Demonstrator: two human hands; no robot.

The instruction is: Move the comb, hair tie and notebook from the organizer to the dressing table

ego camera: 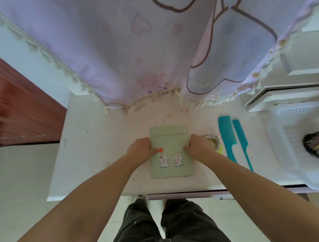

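A pale green notebook (170,139) with two rabbit pictures lies flat on the white dressing table (93,158). My left hand (141,150) grips its left edge and my right hand (198,146) grips its right edge. Just right of my right hand lies a floral hair tie (213,139), partly hidden by that hand. Further right lie two teal combs side by side: a wide-tooth comb (227,135) and a thin tail comb (242,142). The white perforated organizer (286,131) stands at the table's right end.
A dark hair accessory (318,143) lies inside the organizer. A lilac fringed cloth (132,57) hangs down over the back of the table. White drawers (284,96) stand at the back right. A reddish wooden panel (13,103) is at the left.
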